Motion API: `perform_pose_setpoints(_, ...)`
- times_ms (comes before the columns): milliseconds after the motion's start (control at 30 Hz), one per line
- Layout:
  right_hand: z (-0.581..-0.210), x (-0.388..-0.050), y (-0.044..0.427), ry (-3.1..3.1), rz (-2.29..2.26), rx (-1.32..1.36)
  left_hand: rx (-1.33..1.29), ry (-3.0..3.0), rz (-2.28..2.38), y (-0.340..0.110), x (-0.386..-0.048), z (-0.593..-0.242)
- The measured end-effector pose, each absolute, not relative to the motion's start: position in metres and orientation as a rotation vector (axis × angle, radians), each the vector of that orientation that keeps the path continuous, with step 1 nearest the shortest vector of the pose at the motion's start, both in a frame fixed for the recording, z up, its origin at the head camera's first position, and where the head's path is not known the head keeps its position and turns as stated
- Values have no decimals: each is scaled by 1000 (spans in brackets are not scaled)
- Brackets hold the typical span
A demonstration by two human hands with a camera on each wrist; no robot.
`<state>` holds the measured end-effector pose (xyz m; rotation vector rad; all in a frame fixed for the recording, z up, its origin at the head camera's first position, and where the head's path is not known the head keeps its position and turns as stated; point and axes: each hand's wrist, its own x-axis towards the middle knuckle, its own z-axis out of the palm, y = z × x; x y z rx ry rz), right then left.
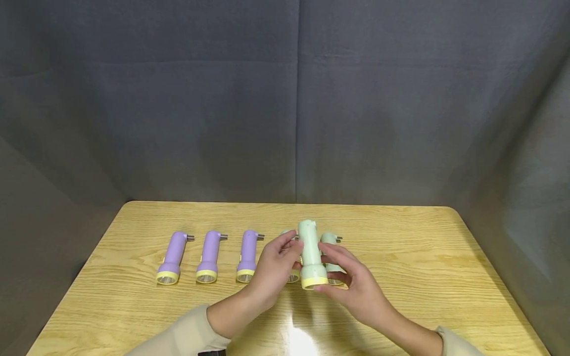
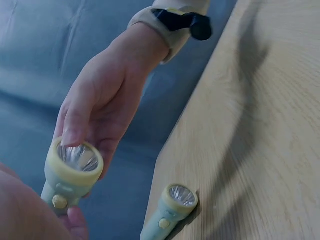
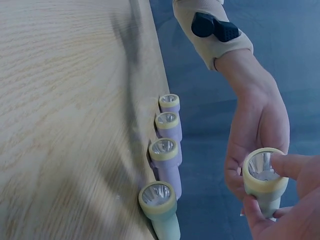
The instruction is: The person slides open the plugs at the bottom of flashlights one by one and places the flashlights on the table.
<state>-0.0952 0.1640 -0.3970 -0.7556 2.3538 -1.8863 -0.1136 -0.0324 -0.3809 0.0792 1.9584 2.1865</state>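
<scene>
A pale green flashlight with a yellow rim is held above the table between both hands, its lens end toward me. My left hand grips its body from the left, the thumb along the side. From the right, my right hand holds it; in the right wrist view, the thumb lies over the lens of the flashlight. Two more green flashlights lie behind the hands, one on the left and one on the right, both partly hidden.
Three purple flashlights with yellow rims and metal plug prongs lie in a row on the left of the wooden table. Dark grey curtains hang behind the table and at its sides.
</scene>
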Motion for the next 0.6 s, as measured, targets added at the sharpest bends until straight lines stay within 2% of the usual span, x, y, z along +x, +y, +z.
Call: perform_pose_setpoints(600, -401, -95, 159, 2321, -1877, -712, 1, 1874, 2179, -40, -126, -385)
